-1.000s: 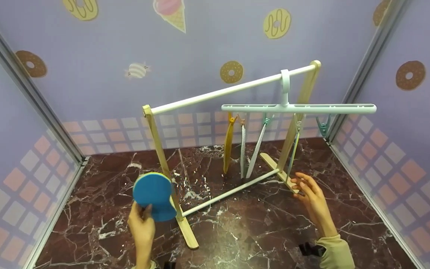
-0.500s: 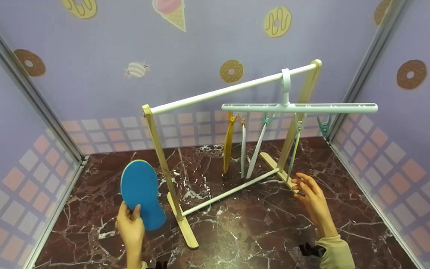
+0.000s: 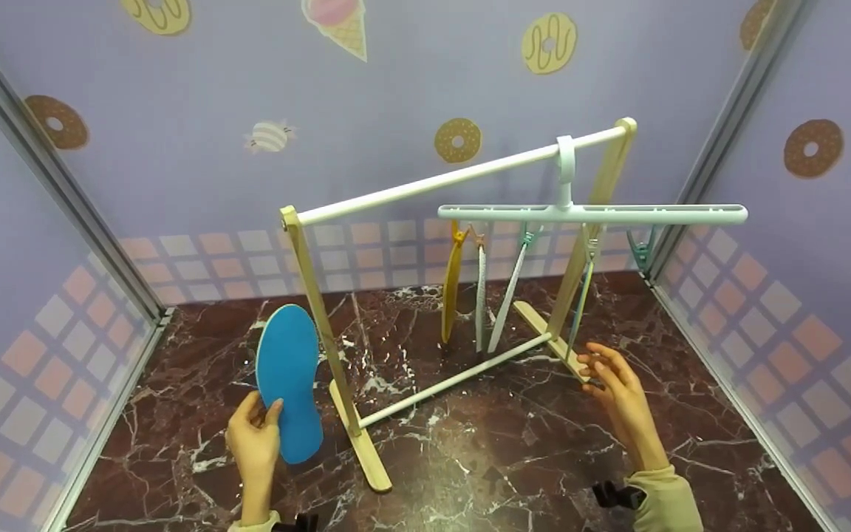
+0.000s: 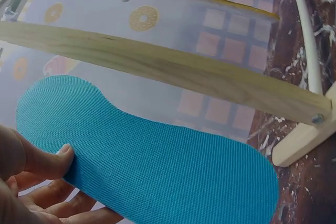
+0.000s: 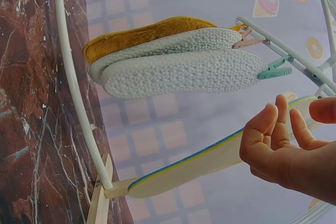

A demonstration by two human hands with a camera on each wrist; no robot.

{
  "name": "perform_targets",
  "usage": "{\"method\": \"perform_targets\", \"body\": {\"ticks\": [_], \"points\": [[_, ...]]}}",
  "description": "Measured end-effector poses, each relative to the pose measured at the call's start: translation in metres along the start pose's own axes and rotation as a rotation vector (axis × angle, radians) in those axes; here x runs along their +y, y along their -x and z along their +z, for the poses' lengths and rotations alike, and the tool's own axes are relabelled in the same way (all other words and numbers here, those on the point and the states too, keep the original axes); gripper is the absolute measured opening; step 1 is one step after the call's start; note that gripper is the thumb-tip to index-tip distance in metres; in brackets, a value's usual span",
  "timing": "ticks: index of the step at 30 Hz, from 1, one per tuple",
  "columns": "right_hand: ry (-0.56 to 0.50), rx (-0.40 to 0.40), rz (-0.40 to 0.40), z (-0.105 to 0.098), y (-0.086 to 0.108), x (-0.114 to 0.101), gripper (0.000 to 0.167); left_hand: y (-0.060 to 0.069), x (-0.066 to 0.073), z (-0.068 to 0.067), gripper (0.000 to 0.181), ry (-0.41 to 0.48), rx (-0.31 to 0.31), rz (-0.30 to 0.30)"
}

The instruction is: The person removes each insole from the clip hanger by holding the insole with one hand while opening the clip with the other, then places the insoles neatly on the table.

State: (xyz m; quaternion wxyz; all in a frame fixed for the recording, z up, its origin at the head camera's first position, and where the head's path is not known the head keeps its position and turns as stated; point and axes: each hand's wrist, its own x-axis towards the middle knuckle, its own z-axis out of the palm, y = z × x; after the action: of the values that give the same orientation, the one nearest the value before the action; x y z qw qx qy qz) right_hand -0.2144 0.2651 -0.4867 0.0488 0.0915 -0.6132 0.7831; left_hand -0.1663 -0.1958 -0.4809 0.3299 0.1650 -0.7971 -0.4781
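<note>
My left hand (image 3: pixel 254 442) pinches a blue insole (image 3: pixel 289 377) at its edge, left of the wooden rack. In the left wrist view the thumb presses the ribbed face and the other fingers lie behind it. My right hand (image 3: pixel 623 399) holds nothing, its fingers loosely bent, just below and right of a hanging insole (image 3: pixel 582 303) with a blue and yellow edge. That insole's pale side shows in the right wrist view. Further left on the hanger hang a mustard insole (image 5: pixel 147 34) and two pale, bumpy insoles, the nearer pale insole (image 5: pixel 184 73) held by a teal clip (image 5: pixel 274 70).
The pale green hanger (image 3: pixel 617 214) hooks over the rack's white top bar (image 3: pixel 425 181). A teal clip (image 3: pixel 641 251) at its right end holds nothing. Wooden feet (image 3: pixel 372 462) and a low crossbar (image 3: pixel 455 380) stand on the marbled table (image 3: pixel 514 458). Patterned walls enclose it.
My left hand has moved left and turned the blue insole more upright, so more of its length shows. The right hand and the hanging insoles stay in place.
</note>
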Motion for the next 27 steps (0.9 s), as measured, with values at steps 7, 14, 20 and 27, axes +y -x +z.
{"method": "perform_targets", "body": {"ticks": [7, 14, 20, 27], "points": [[-0.01, -0.007, -0.005, -0.001, 0.0, 0.001, 0.039, -0.005, -0.006, -0.003, 0.02, 0.01, -0.087, -0.012], [0.001, -0.01, 0.001, 0.0, 0.0, 0.002, 0.041, -0.013, -0.012, -0.007, 0.024, -0.06, -0.219, -0.073], [0.006, -0.018, 0.003, 0.0, 0.0, 0.003, 0.037, -0.021, -0.017, -0.007, 0.025, -0.053, -0.323, -0.108], [0.034, -0.011, 0.02, 0.001, 0.001, 0.004, 0.043, -0.027, -0.02, -0.008, 0.026, 0.007, -0.409, -0.222]]}}
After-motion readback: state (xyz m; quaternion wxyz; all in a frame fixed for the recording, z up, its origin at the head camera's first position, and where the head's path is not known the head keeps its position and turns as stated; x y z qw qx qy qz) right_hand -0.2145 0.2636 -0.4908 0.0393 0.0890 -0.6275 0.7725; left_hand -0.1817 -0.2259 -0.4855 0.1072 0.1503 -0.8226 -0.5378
